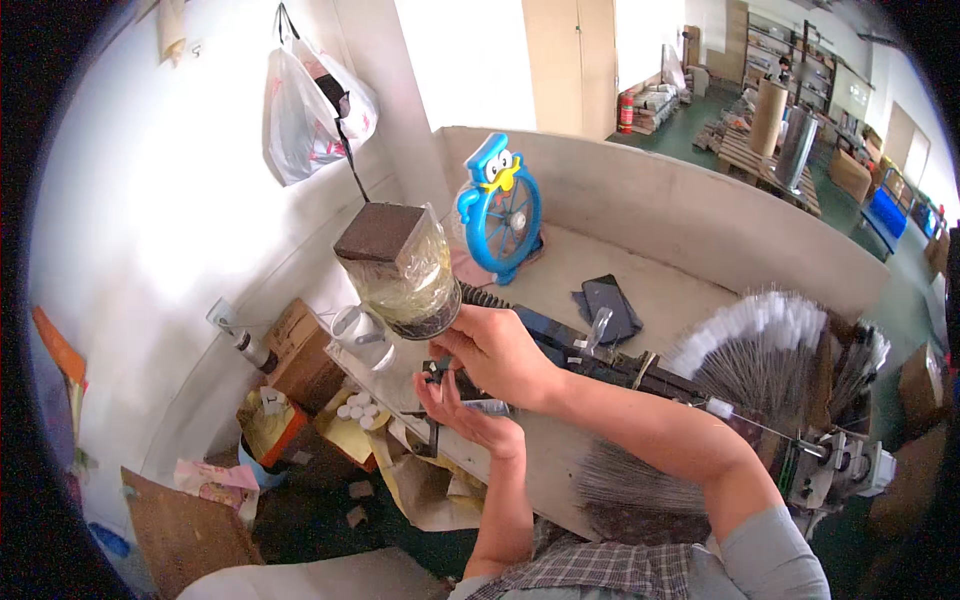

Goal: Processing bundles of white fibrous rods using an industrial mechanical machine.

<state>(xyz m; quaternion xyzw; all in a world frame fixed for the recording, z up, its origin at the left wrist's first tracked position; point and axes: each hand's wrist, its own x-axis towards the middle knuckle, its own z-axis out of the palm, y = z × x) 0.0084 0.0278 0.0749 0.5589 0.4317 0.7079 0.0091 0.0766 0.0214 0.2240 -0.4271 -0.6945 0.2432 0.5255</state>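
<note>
Palm up, my left hand has its fingers curled at a small black part over the table's near left edge. My right hand reaches in above it with thumb and fingertips closed together; what they pinch is hidden. Right above the fingers is a round dark head wrapped in clear yellowish film, with a brown block on top. A black ribbed hose runs behind my right hand. Next to the head stands a clear plastic cup.
Bundles of thin wires with white tips lie right, beside a metal mechanism. A blue duck-shaped fan and dark phone-like slabs are farther back. Cardboard boxes and white round pieces are left. A low partition bounds the table.
</note>
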